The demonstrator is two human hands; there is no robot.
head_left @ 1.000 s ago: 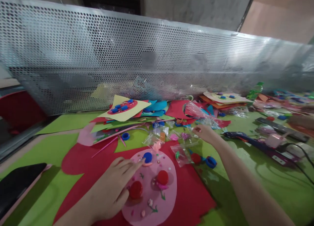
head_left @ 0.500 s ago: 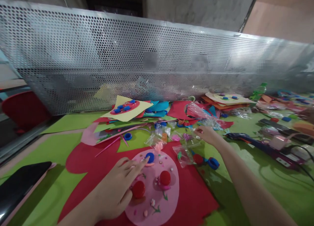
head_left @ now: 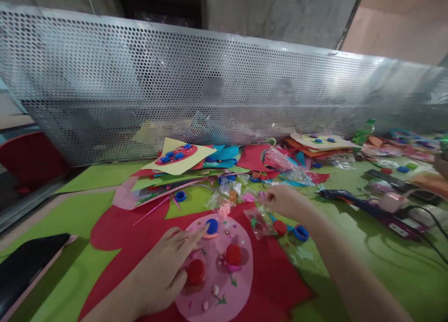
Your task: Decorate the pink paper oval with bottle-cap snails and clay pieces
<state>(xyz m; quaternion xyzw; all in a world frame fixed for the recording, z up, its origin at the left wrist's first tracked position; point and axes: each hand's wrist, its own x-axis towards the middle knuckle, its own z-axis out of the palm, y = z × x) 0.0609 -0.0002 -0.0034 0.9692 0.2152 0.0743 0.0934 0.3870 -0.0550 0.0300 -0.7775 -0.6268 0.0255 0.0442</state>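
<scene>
My left hand point(head_left: 164, 261) lies over a pink paper oval point(head_left: 241, 284) on red paper point(head_left: 273, 270). Its index fingertip touches a blue bottle cap point(head_left: 212, 226), and the thumb is beside a red bottle cap point(head_left: 195, 271). A second red cap point(head_left: 233, 254) stands to the right, among small clay bits and green stems stuck on the oval. My right hand point(head_left: 285, 201) is closed, fingertips pinched together over the small plastic bags point(head_left: 259, 223) and pink clay point(head_left: 248, 197). Whatever is between those fingers is hidden.
A black phone point(head_left: 33, 270) lies at left. Right of the papers are a loose blue cap point(head_left: 301, 233), a glue gun point(head_left: 353, 200) and cables. Decorated paper sheets point(head_left: 182, 159) pile up before a perforated metal panel point(head_left: 168, 79).
My right hand has moved left and slightly nearer, towards the pink clay, its fingers still pinched. My left hand keeps its place on the oval. The view has shifted slightly.
</scene>
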